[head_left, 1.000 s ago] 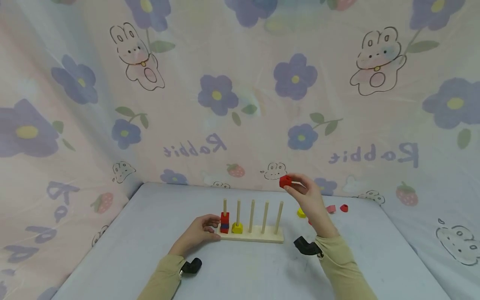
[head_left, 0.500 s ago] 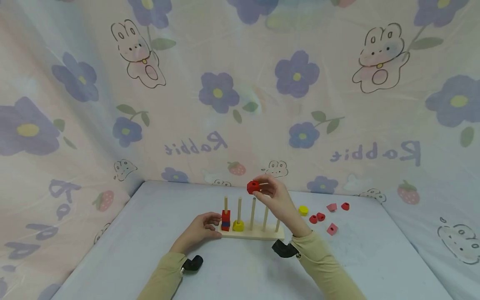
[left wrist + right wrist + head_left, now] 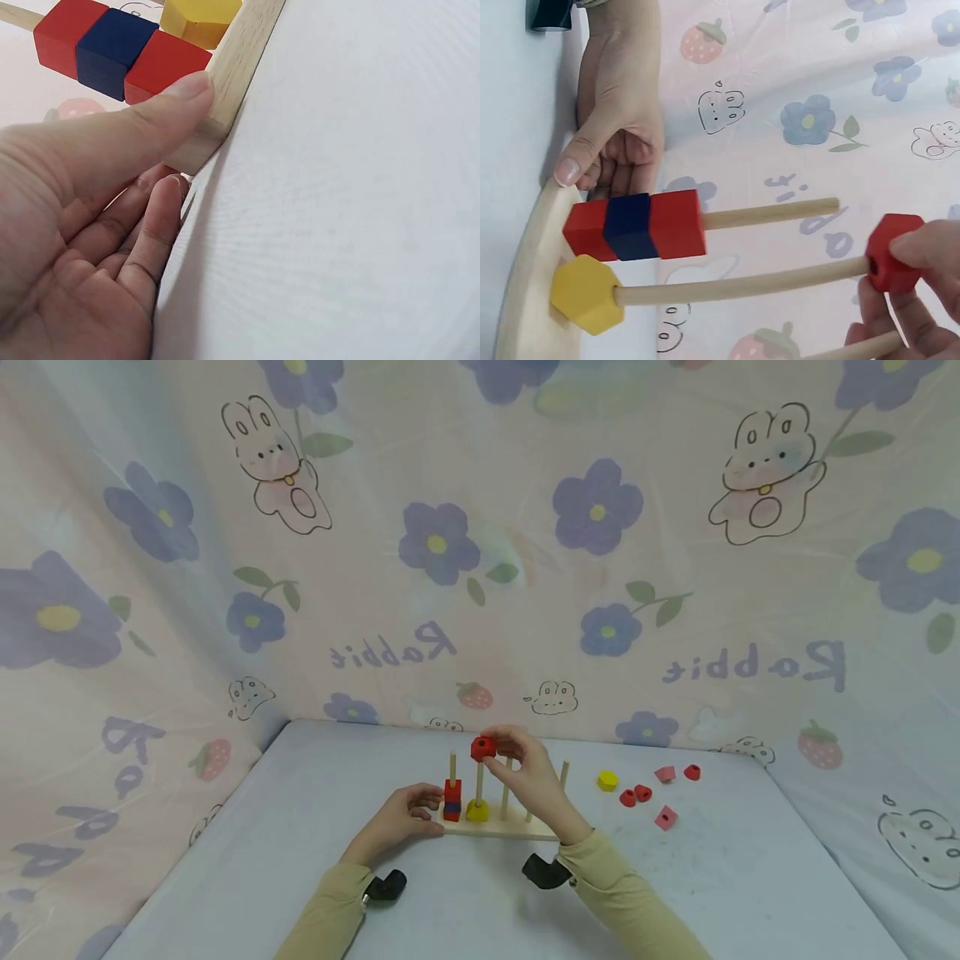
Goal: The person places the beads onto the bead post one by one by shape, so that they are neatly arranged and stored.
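A wooden peg board (image 3: 498, 829) with several upright pegs stands on the table. Its leftmost peg carries a red, blue (image 3: 630, 226), red stack of square beads; a yellow hexagonal bead (image 3: 589, 295) sits at the foot of the second peg. My left hand (image 3: 405, 814) holds the board's left end, its thumb (image 3: 176, 101) on the edge and its fingers curled beside it. My right hand (image 3: 528, 772) pinches a red hexagonal bead (image 3: 483, 748) between thumb and fingers. In the right wrist view, that bead's hole meets the tip of the second peg (image 3: 742, 287).
Loose beads lie right of the board: a yellow hexagonal one (image 3: 607, 781), several red ones (image 3: 692, 772) and pink square ones (image 3: 665, 817). A patterned curtain (image 3: 480, 568) stands behind the table (image 3: 450, 910).
My right hand has moved left with the red bead, from over the table right of the board to the top of the second peg. The left hand stays at the board's end.
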Demonstrator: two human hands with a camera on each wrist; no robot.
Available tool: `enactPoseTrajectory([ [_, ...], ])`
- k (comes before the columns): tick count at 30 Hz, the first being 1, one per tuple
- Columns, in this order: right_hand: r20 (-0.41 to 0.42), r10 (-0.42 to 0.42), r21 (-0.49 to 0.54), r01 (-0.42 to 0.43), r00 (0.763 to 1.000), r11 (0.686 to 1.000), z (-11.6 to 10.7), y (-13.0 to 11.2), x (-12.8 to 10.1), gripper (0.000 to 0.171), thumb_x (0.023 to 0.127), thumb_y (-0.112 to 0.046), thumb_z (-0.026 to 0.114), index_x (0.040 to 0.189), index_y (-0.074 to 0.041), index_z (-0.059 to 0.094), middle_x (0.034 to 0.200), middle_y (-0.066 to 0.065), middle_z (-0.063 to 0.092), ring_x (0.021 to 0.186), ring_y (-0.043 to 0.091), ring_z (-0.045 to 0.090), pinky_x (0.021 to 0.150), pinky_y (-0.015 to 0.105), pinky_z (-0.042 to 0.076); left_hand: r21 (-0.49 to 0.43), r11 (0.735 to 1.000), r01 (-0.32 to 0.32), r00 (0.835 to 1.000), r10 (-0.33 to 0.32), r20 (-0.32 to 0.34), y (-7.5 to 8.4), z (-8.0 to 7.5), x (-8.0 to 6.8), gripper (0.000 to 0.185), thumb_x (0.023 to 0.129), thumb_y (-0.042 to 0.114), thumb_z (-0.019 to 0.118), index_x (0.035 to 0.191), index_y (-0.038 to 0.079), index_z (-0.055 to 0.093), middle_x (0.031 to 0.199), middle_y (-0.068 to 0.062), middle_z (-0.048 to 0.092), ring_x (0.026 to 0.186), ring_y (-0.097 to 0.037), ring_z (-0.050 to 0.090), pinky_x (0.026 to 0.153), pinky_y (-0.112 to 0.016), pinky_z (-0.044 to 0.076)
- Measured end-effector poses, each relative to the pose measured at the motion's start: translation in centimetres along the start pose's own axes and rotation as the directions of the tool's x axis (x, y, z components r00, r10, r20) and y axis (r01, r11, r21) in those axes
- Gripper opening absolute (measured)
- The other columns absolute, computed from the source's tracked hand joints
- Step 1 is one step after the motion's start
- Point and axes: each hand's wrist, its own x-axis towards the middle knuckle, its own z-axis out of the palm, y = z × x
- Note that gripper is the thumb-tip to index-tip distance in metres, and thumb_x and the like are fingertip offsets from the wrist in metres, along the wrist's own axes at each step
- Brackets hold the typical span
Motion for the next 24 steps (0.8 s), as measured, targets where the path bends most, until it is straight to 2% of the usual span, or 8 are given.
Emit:
enactPoseTrajectory([
  [5, -0.017, 0.026, 0.035, -0.026, 1.000, 0.999, 0.5, 1.8, 0.2, 0.032, 0.080, 0.000, 0.063, 0.110, -0.002, 0.054, 0.104, 0.009, 0.058, 0.091, 0.023, 0.057, 0.081, 0.042, 0.044, 0.000, 1.000, -0.003, 1.000, 0.003, -0.007, -0.1, 0.1, 0.0, 0.054, 0.067, 0.019, 0.078, 0.115, 0.014, 0.053, 0.106, -0.002, 0.057, 0.091, -0.019, 0.054, 0.078, -0.029, 0.046],
  [11, -0.078, 0.055, -0.050, -0.059, 0.995, 0.997, 1.3, 4.1, -0.1, 0.032, 0.078, -0.006, 0.067, 0.108, -0.011, 0.057, 0.099, -0.002, 0.060, 0.085, 0.013, 0.057, 0.075, 0.037, 0.046, 0.000, 1.000, 0.005, 1.000, -0.005, -0.008, -0.1, 0.0, 0.0, 0.054, 0.067, 0.018, 0.077, 0.115, 0.013, 0.053, 0.106, -0.003, 0.057, 0.091, -0.020, 0.054, 0.077, -0.029, 0.046],
  [14, -0.104, 0.080, -0.079, -0.088, 0.991, 0.993, 1.8, 4.8, -0.6, 0.032, 0.077, -0.005, 0.067, 0.106, -0.010, 0.056, 0.096, -0.002, 0.060, 0.083, 0.012, 0.057, 0.074, 0.034, 0.047, -0.009, 1.000, -0.003, 1.000, 0.003, -0.007, 0.2, 0.0, 0.0, 0.054, 0.068, 0.016, 0.077, 0.115, 0.012, 0.052, 0.106, -0.004, 0.057, 0.091, -0.023, 0.054, 0.077, -0.028, 0.046],
  [17, -0.120, 0.109, -0.076, -0.119, 0.987, 0.990, 2.4, 5.6, -1.3, 0.034, 0.076, -0.005, 0.068, 0.107, -0.007, 0.052, 0.097, 0.002, 0.059, 0.084, 0.015, 0.057, 0.077, 0.034, 0.047, -0.030, 1.000, -0.007, 1.000, 0.007, 0.006, 1.2, -0.2, -0.3, 0.053, 0.069, 0.010, 0.076, 0.116, 0.007, 0.052, 0.107, -0.009, 0.056, 0.092, -0.029, 0.054, 0.076, -0.029, 0.046],
  [21, -0.127, 0.184, -0.054, -0.192, 0.975, 0.980, 3.0, 6.0, -2.1, 0.034, 0.075, -0.002, 0.068, 0.105, -0.003, 0.051, 0.096, 0.007, 0.057, 0.084, 0.020, 0.056, 0.078, 0.039, 0.046, -0.048, 0.999, -0.006, 1.000, 0.007, 0.022, 2.7, -0.4, -0.9, 0.051, 0.070, 0.005, 0.074, 0.116, 0.004, 0.052, 0.108, -0.015, 0.055, 0.095, -0.034, 0.052, 0.077, -0.031, 0.045],
  [24, -0.108, 0.249, -0.060, -0.256, 0.963, 0.965, 3.3, 6.9, -2.8, 0.029, 0.075, -0.001, 0.069, 0.100, -0.003, 0.055, 0.093, 0.007, 0.058, 0.083, 0.020, 0.056, 0.077, 0.037, 0.046, -0.047, 0.999, -0.006, 1.000, 0.007, 0.025, 2.9, -0.3, -1.0, 0.050, 0.070, 0.006, 0.074, 0.115, 0.005, 0.052, 0.109, -0.016, 0.055, 0.095, -0.033, 0.052, 0.077, -0.031, 0.045],
])
